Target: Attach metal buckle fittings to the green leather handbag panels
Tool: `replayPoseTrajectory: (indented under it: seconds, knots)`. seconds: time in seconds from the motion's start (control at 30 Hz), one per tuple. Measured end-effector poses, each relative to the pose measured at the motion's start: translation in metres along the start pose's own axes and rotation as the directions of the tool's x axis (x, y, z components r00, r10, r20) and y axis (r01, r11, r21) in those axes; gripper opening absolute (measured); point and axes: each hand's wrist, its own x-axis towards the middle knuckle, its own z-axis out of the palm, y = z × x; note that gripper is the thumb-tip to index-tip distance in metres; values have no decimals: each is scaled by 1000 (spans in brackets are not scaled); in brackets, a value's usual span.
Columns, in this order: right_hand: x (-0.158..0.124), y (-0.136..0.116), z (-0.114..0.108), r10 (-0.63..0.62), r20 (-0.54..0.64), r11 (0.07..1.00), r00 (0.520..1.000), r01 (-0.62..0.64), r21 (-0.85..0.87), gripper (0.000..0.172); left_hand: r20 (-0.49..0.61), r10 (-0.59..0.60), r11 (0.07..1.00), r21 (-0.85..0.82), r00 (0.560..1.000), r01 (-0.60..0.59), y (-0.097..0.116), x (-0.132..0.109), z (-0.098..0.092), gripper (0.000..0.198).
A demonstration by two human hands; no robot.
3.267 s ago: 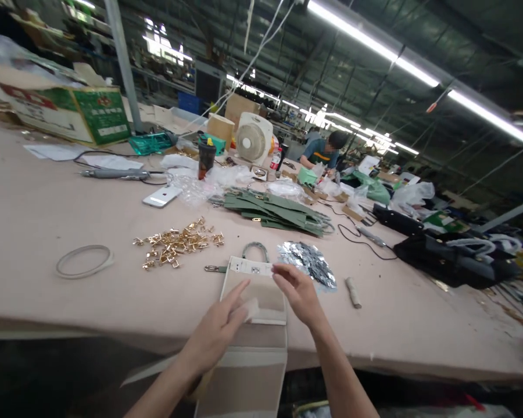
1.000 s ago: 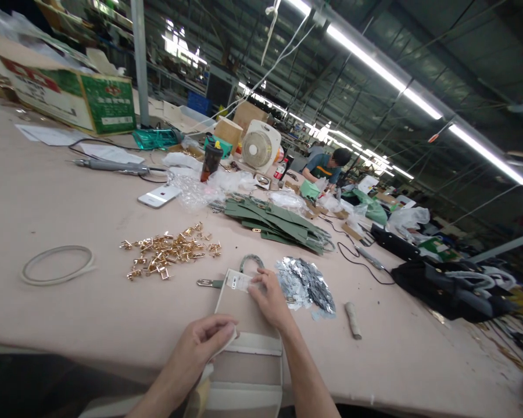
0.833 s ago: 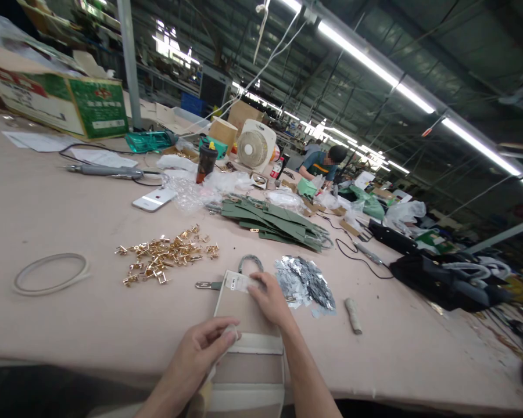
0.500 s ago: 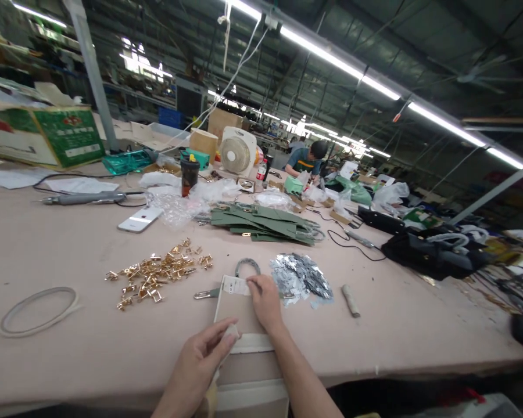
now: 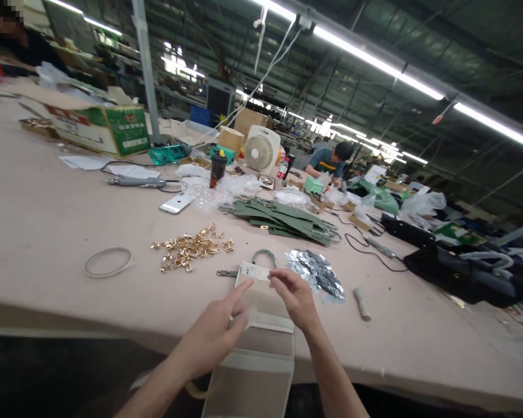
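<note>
A long beige bag panel (image 5: 265,342) lies over the table's front edge, its upper end on the tabletop and its lower part hanging towards me. My left hand (image 5: 220,325) is over its left side, index finger stretched towards the top corner and thumb apart. My right hand (image 5: 296,296) is at the upper right of the panel, thumb and index tips close together; anything between them is too small to make out. Past the panel's top edge stick out a dark green ring-shaped handle (image 5: 265,254) and a green strap with a metal buckle (image 5: 226,273).
Gold metal fittings (image 5: 192,251) lie in a heap left of the panel, silver metal plates (image 5: 316,271) to its right. Green straps (image 5: 283,219) are stacked behind. A tape roll (image 5: 108,262), a phone (image 5: 177,203), a fan (image 5: 260,150) and a small grey roll (image 5: 362,304) also lie about. A co-worker (image 5: 331,162) sits across.
My left hand's pinch on a small pale piece has opened, and its index finger now reaches up the panel. My right hand's fingers have curled at the panel's top. The view has swung left.
</note>
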Motion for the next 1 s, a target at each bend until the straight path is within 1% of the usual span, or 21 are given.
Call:
replayPoseTrajectory:
  seconds: [0.03,0.1,0.17,0.23,0.3,0.37,0.5,0.57,0.63,0.7,0.8,0.9,1.0]
  knots:
    - [-8,-17,-3,-25,111,999,994,29,-30,21,-2,17,1000,13,1000,-17,1,0,1,68]
    - [-21,-43,-5,-69,245,990,967,98,-106,17,-4,50,998,25,999,-50,1,0,4,69]
    - [-29,-57,-4,-97,309,974,946,155,-168,16,3,65,998,22,998,-65,-1,0,8,70]
    - [-34,-60,-2,-109,348,963,931,186,-197,15,19,57,998,37,998,-57,-2,1,12,70]
    - [-36,-57,0,-119,369,952,922,212,-222,15,33,39,997,66,999,-41,-2,0,14,68]
    - [-38,-53,2,-141,374,923,917,258,-286,14,43,31,995,94,999,-35,-1,0,15,65]
    - [-43,-53,4,-194,385,789,902,377,-486,15,30,60,992,106,998,-63,0,0,14,59]
    - [-44,-55,3,-197,392,732,899,401,-551,17,26,75,993,90,997,-77,0,1,13,55]
    - [-45,-58,2,-188,397,710,898,404,-577,17,30,80,994,66,996,-82,0,2,14,50]
    - [-45,-59,0,-179,398,721,900,395,-569,18,29,74,996,49,997,-76,-1,3,14,48]
    - [-43,-60,-4,-161,401,762,902,372,-530,18,12,47,997,64,999,-47,-2,4,13,41]
    - [-44,-60,-5,-130,417,799,899,344,-494,16,55,76,991,110,996,-82,0,4,10,28]
    - [-47,-57,-2,-101,428,827,898,315,-466,11,110,100,980,160,989,-117,3,3,5,30]
